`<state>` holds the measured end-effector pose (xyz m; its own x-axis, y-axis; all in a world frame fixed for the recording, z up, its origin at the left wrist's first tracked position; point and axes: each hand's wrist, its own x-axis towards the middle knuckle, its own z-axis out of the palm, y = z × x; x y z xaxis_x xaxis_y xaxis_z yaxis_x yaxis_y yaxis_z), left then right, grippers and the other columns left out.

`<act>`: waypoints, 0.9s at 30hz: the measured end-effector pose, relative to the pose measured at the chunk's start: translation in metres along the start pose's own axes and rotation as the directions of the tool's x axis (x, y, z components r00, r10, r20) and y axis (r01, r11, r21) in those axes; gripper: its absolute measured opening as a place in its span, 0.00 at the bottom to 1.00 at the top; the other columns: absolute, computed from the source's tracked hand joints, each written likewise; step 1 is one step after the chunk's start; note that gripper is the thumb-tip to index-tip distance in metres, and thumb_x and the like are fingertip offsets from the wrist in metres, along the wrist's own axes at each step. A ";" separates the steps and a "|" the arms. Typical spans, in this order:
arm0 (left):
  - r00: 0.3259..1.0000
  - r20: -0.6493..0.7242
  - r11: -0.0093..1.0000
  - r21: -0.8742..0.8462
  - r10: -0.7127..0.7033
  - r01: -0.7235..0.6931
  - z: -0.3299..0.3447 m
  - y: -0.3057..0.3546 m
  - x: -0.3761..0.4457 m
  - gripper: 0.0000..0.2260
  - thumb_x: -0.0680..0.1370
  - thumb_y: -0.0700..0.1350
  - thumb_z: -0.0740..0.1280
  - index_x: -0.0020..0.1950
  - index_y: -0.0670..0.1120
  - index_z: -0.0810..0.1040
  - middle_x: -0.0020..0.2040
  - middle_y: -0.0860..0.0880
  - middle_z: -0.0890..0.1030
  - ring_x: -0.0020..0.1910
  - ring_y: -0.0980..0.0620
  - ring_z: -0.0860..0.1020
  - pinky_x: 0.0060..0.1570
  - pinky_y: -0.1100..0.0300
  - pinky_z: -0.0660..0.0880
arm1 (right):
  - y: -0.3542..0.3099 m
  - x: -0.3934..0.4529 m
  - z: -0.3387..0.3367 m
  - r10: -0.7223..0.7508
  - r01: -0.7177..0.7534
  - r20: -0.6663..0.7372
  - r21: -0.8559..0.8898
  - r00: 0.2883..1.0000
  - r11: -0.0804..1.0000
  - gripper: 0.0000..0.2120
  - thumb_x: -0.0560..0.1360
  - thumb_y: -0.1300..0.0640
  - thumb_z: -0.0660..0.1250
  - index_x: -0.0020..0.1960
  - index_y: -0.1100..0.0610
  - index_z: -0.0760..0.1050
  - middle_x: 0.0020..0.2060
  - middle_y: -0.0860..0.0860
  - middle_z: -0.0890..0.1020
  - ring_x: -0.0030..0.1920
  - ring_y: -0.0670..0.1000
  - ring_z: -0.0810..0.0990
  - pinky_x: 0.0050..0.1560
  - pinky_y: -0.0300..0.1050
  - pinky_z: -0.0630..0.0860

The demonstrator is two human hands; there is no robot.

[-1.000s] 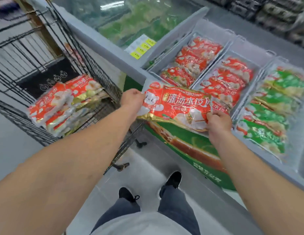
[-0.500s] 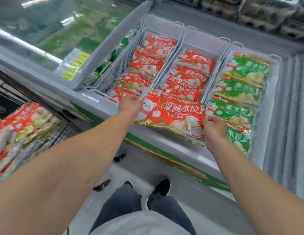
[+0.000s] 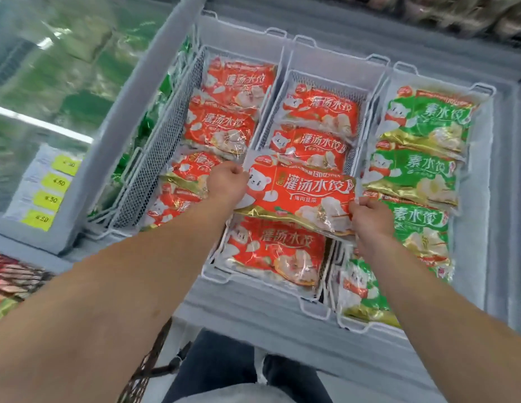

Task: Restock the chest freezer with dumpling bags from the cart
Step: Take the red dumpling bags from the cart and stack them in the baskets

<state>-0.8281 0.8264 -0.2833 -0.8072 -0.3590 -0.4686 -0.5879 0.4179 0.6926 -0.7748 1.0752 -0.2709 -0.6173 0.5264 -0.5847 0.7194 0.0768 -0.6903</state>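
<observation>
Pinched at both short ends: left hand (image 3: 228, 181) curled on the bear-printed end of the red bag (image 3: 300, 199), right hand (image 3: 369, 218) curled on the opposite end. Held level above the middle basket (image 3: 329, 80), over the gap between the second red bag from the far end and the one at the near end.

Best lowered flat, long side across the basket, and laid overlapping like its neighbours so the label stays readable. Better to let go with both hands together, so neither end drops and folds under. Likely stiff and lumpy with frozen filling, the film slippery; a firm pinch on the seams rather than on the dumplings seems wise.

Left basket (image 3: 166, 146): a row of red bags, the near ones half hidden by the left forearm. Right basket (image 3: 486, 91): green bags (image 3: 422, 117) from far end to near end, the right hand just beside them, so a careless lowering could catch a green corner. Wire basket rims on both sides of the drop, easy to snag the bag's corners on.

Further left, the slid-back freezer lid (image 3: 131, 112), with yellow price tags (image 3: 50, 196) on the glass beside it. At the near left corner, the cart (image 3: 12, 274) with more red bags, mostly out of frame. Freezer rim (image 3: 253, 318) between body and baskets.
</observation>
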 end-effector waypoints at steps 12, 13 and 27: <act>0.973 0.086 0.969 0.106 0.214 -0.223 0.049 0.079 0.130 0.10 0.77 0.43 0.68 0.56 0.43 0.81 0.50 0.43 0.83 0.48 0.44 0.80 0.49 0.56 0.76 | -0.075 0.133 0.039 -0.159 0.127 -0.074 -0.323 0.985 0.938 0.15 0.75 0.48 0.68 0.58 0.52 0.80 0.55 0.54 0.84 0.56 0.59 0.82 0.59 0.62 0.78; 0.949 0.130 0.922 0.231 0.286 -0.309 0.054 0.078 0.136 0.15 0.77 0.43 0.68 0.62 0.41 0.78 0.56 0.41 0.81 0.55 0.42 0.79 0.54 0.55 0.73 | -0.076 0.139 0.041 -0.201 0.161 -0.036 -0.468 0.979 0.869 0.22 0.76 0.47 0.69 0.67 0.55 0.74 0.63 0.56 0.79 0.63 0.59 0.78 0.65 0.60 0.73; 0.677 0.691 0.393 0.566 0.253 -0.725 0.139 0.068 0.197 0.54 0.70 0.66 0.72 0.80 0.57 0.36 0.81 0.48 0.35 0.79 0.36 0.37 0.77 0.38 0.46 | -0.053 0.224 0.099 -0.202 0.556 0.518 -0.772 0.831 0.308 0.60 0.67 0.39 0.76 0.81 0.52 0.37 0.80 0.54 0.39 0.80 0.61 0.40 0.78 0.56 0.44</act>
<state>-1.0350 0.9001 -0.4048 -0.7321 0.4392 -0.5207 0.3241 0.8969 0.3010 -0.9824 1.1051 -0.4076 -0.8234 -0.0166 -0.5672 0.1242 0.9700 -0.2088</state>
